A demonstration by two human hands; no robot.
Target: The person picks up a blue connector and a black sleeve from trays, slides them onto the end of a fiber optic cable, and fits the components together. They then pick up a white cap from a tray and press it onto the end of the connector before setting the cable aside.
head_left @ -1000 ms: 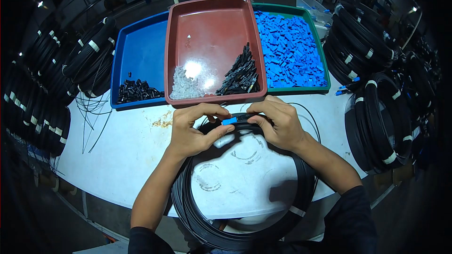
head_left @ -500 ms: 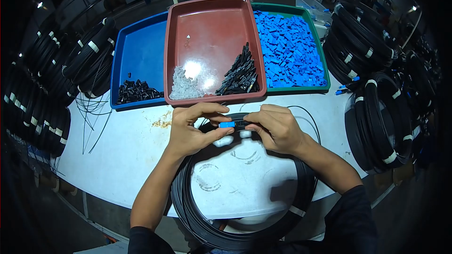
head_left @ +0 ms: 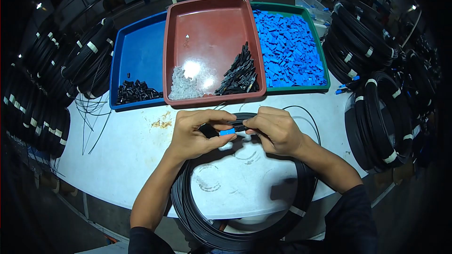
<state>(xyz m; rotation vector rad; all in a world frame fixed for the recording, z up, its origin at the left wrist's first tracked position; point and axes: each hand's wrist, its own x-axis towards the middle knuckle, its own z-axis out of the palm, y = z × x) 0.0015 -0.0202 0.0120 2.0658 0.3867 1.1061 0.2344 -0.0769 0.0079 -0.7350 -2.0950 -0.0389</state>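
My left hand pinches a small blue connector housing between thumb and fingers. Close to its right, my right hand has its fingers closed on a black cable connector, partly covered by the fingertips. The connector's left end points toward the blue housing. Beneath both hands lies a large coil of black cable, resting on the white table and reaching past its front edge.
Behind the hands stand a blue tray with black sleeves, a red tray with clear caps and black connector parts, and a green tray full of blue housings. Black cable coils are stacked at right, more coils at left.
The blue housing has moved slightly down toward me, and my left fingers have shifted over it. My right hand stays nearly in place on the black connector.
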